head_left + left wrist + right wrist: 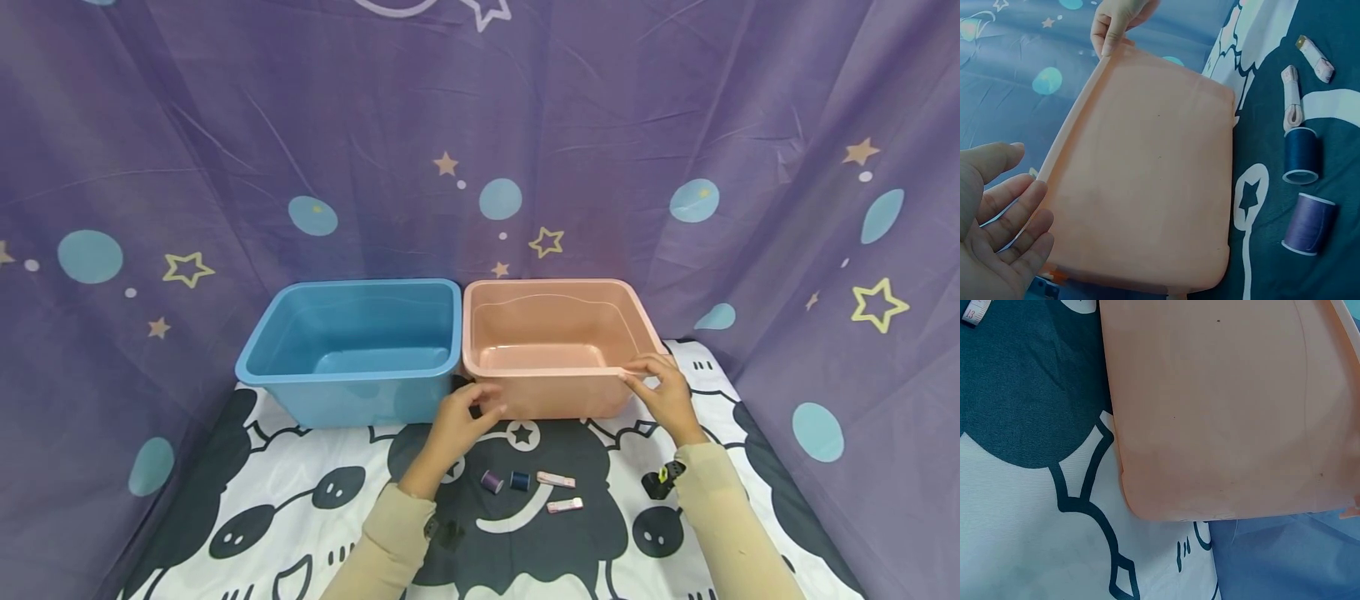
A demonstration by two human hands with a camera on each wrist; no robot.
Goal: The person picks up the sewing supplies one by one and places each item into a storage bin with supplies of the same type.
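A peach plastic basin (555,397) stands upright on the patterned cloth. At its front right corner my right hand (666,398) pinches the rim, thumb in front and fingers over the edge. The left hand (459,421) is by the front left corner, its fingers loosely bent; in the left wrist view they overlap the rim without curling round it. The outer wall of the peach basin (1229,425) fills much of the right wrist view, where the right hand is out of sight. Between the forearms lie a purple thread spool (491,482), a navy thread spool (520,481) and two folded measuring tapes (556,479).
A blue basin (352,404) stands directly left of the peach one, their rims side by side. Behind both hangs a purple curtain (390,167) with stars and dots, which also runs down both sides. The black-and-white cloth (300,500) lies under everything.
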